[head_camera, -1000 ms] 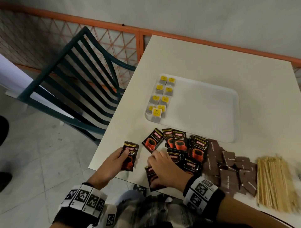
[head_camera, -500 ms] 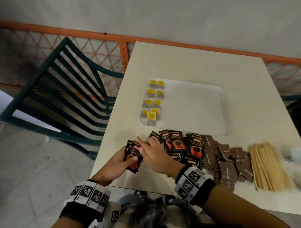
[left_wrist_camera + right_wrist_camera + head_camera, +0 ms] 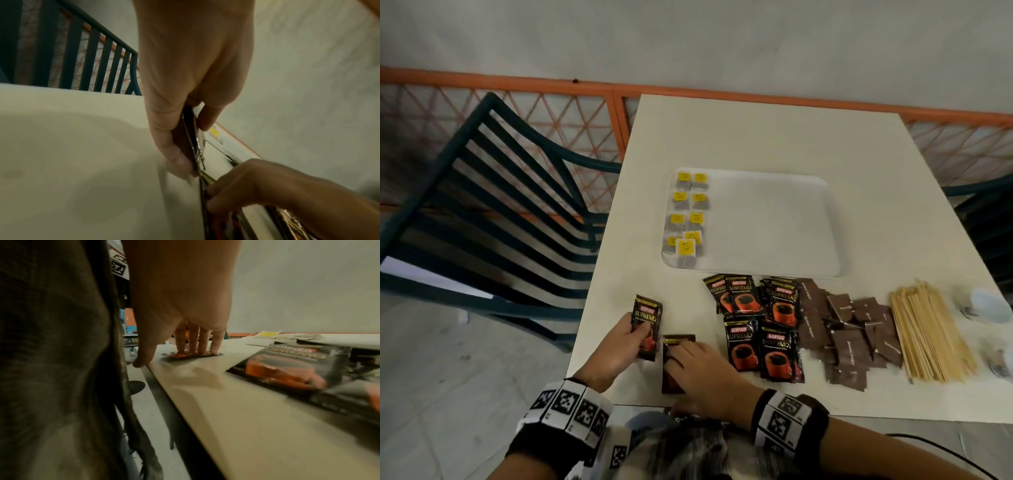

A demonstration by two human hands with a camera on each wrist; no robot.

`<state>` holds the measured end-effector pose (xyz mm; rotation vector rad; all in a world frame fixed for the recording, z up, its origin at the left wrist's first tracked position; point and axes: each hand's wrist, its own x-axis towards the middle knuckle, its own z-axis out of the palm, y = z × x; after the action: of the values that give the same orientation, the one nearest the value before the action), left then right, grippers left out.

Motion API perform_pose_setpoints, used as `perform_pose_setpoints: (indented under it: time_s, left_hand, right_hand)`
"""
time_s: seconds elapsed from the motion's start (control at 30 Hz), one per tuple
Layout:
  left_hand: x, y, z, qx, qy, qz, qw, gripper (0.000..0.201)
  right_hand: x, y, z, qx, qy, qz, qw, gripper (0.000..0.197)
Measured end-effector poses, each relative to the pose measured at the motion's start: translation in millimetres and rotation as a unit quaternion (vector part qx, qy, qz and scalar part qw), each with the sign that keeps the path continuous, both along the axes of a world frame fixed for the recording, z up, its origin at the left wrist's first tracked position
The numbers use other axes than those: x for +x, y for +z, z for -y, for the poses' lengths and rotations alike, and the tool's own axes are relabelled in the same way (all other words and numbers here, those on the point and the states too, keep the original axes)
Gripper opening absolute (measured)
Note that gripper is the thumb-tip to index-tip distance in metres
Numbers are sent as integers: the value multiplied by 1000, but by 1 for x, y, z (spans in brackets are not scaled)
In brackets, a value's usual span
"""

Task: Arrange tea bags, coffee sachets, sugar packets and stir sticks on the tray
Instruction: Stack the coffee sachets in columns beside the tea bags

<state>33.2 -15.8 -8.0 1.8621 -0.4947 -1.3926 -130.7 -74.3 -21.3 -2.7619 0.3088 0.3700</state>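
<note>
Left hand (image 3: 616, 346) pinches a small stack of coffee sachets (image 3: 646, 329) between thumb and fingers, held edge-up just above the table (image 3: 756, 137); the front one reads "SUPREMO" in yellow under a red brand tab too small to read there. In the left wrist view the stack shows only as thin dark edges (image 3: 194, 146); their number cannot be counted.

Right hand (image 3: 702, 370), just beside that grip, lies with straight fingers (image 3: 193, 340) pressed flat on a single sachet (image 3: 676, 363) lying on the table at its near edge; its print is mostly covered by the hand.

Beyond the right hand, further sachets (image 3: 760, 325) lie overlapped, labelled "KOPIKO SUPREMO" with an orange cup. To their far side lie brown sugar packets (image 3: 849, 335), lettering illegible, then a bundle of wooden stir sticks (image 3: 931, 335).

Farther from both hands, the white tray (image 3: 774, 222) holds tea bags (image 3: 686, 216) with yellow tags in two columns along its left edge; the tag markings cannot be read.

Two pale objects (image 3: 986, 305) at the frame's right edge are blurred and cut off.
</note>
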Motion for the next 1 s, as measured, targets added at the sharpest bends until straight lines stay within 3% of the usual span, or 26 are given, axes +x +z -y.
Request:
perform_pose_setpoints:
  time_s: [0.1,0.17,0.27,0.33,0.4,0.47,0.53,0.6,0.7,0.83,0.9,1.0]
  left_hand:
    - [-2,-1,2,7,-10,4,1000,22]
    - [-3,0,5,4,-7,-4,1000,21]
    - [-3,3,10,-5,-8,-23,1000,22]
    - [-6,5,14,-14,-9,-40,999,26]
    - [-11,10,20,-25,-3,-70,997,27]
    - [-17,16,28,-37,14,-116,992,33]
    - [-20,20,35,-42,29,-159,986,44]
    - [-20,21,40,-49,19,-152,987,39]
    - [-21,19,42,-54,10,-132,990,27]
    - [-23,14,41,-62,16,-118,991,18]
    - [-22,12,41,-61,13,-101,993,18]
    - [-22,12,41,-56,8,-98,994,20]
  right_hand:
    - [-5,-7,-5,-2,39,44,998,37]
    - [-8,-4,-3,22,11,77,997,25]
    - [-9,10,13,83,-143,166,972,31]
    - [-7,19,26,50,-219,266,937,28]
    - [-1,23,33,-14,-249,333,909,23]
    - [4,25,32,-30,-230,348,908,26]
    - [8,28,28,23,-174,325,929,30]
    - [7,30,25,112,-130,285,943,33]
    - [2,32,29,176,-168,280,929,31]
    - [-6,20,48,84,-357,317,874,40]
    - [-7,15,62,17,-436,212,874,50]
    - [-6,12,72,-38,-439,31,897,56]
